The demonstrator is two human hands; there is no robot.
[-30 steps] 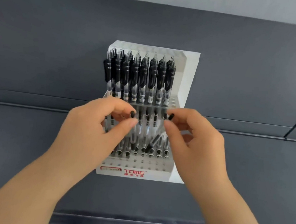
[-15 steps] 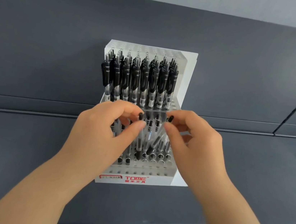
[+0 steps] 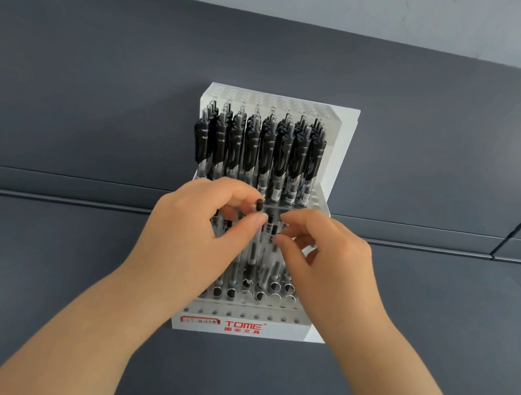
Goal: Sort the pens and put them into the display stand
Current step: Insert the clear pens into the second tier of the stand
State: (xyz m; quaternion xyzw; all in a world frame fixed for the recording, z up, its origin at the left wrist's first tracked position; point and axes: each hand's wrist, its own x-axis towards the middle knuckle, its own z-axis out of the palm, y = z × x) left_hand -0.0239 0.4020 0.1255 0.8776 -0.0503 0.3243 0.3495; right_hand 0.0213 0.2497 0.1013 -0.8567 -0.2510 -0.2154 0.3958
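White stand [image 3: 284, 331]: plastic and stepped, upright on the shelf with its back close to the back panel. Rows of round holes run across its tiers, and red "TOME" lettering marks the front lip.
Upper pens [image 3: 266, 155]: packed side by side in the top tier, upright, with black grips and clips over clear barrels.
Lower tier [image 3: 275, 287]: several holes hold pens, mostly hidden behind the hands. The holes toward the right show as bare rings.
Held pen [image 3: 254, 249]: clear barrel with a black top, close to upright over the lower tier. Its lower end reaches down among the holes; I cannot tell whether it is seated.
Left hand [image 3: 195, 231]: fingers curled, pinching the held pen just under its black top between thumb and forefinger.
Right hand [image 3: 320, 258]: just beside the left, fingers curled over the lower tier, thumb and forefinger tips close together by a short black pen top. I cannot tell whether they grip it.
Shelf [image 3: 44, 268]: dark grey and flat, carrying the stand.
Back panel [image 3: 102, 77]: dark grey, rising behind the stand.
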